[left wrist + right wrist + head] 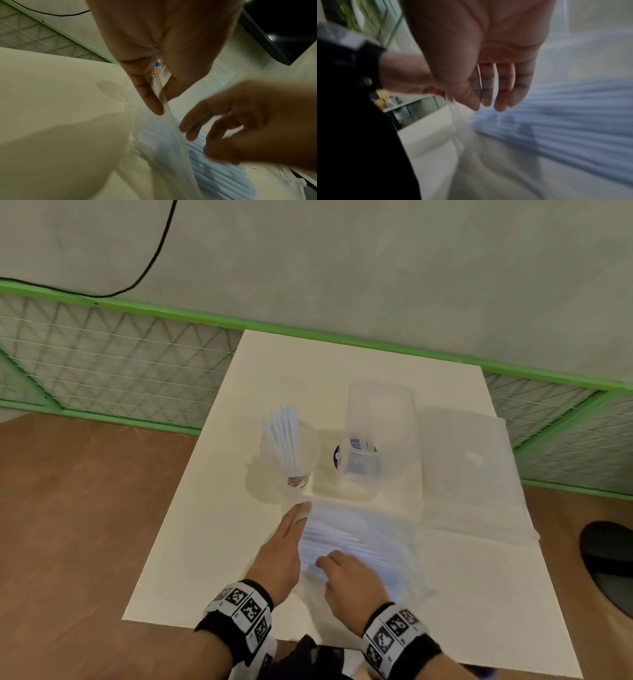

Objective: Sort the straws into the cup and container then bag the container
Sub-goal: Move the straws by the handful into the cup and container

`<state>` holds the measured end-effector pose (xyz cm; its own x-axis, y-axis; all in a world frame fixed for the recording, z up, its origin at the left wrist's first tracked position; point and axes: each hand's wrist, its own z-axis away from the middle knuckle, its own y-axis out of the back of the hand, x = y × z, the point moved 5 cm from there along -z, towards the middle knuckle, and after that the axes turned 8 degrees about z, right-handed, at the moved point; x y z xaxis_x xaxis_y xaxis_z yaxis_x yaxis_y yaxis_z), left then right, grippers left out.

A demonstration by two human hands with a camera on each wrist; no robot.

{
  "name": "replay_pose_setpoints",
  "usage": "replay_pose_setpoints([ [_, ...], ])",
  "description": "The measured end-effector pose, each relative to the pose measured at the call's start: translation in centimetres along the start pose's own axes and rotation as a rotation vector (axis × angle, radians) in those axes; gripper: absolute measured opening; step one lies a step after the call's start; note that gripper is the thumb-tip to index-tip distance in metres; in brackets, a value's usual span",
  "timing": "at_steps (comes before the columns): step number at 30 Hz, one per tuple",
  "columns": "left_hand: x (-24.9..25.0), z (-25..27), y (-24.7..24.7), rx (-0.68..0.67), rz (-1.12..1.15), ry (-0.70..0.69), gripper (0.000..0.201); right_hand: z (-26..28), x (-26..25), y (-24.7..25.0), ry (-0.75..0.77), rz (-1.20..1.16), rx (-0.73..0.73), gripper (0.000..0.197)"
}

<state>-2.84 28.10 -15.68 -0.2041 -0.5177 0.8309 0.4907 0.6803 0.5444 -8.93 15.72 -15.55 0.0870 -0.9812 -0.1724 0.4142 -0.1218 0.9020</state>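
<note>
A flat clear packet of pale blue-white straws (pixel 356 539) lies on the white sheet (pixel 205 542) near me. My left hand (pixel 301 513) pinches the packet's clear film edge (pixel 165 106) between thumb and fingers (pixel 154 106) and lifts it. My right hand (pixel 323 561) hovers over the straws (pixel 573 115) at the packet's mouth, fingers (pixel 500 102) relaxed and holding nothing. Behind the packet stand a clear cup (pixel 291 460) with several straws in it and a tall clear container (pixel 382 426) with none visible inside.
A clear flat plastic bag (pixel 472 470) lies right of the container. A green mesh fence (pixel 113 364) runs behind the sheet, with a black cable (pixel 161 244) on the wall. A dark object (pixel 606 559) sits at the right edge on the brown floor (pixel 85 525).
</note>
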Motion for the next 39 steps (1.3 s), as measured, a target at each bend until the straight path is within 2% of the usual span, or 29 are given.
replay_pose_setpoints([
  [5,-0.6,0.4,0.0,0.006,-0.018,0.000,0.096,-0.1,0.9,-3.1,-0.067,0.160,0.108,0.053],
  [13,-0.9,1.6,0.5,0.031,0.012,0.024,0.095,-0.6,0.8,-3.9,-0.126,0.223,0.152,0.049],
  [20,-0.3,1.5,0.6,0.079,0.014,0.028,0.092,-2.4,2.7,-3.3,-0.159,0.268,0.157,0.039],
  [25,0.0,1.4,0.5,0.086,0.009,0.042,0.090,-2.6,2.5,-2.7,-0.110,0.293,0.200,0.042],
  [32,-0.1,1.4,0.4,0.071,-0.006,0.040,0.089,-2.9,2.2,-2.9,-0.146,0.261,0.118,0.028],
  [36,-0.2,1.3,0.4,0.067,-0.006,0.044,0.090,-3.3,1.8,-3.0,-0.105,0.279,0.066,0.024],
  [39,-0.3,1.3,0.3,0.062,-0.005,0.046,0.091,-3.1,1.8,-3.3,-0.156,0.279,0.027,0.020],
])
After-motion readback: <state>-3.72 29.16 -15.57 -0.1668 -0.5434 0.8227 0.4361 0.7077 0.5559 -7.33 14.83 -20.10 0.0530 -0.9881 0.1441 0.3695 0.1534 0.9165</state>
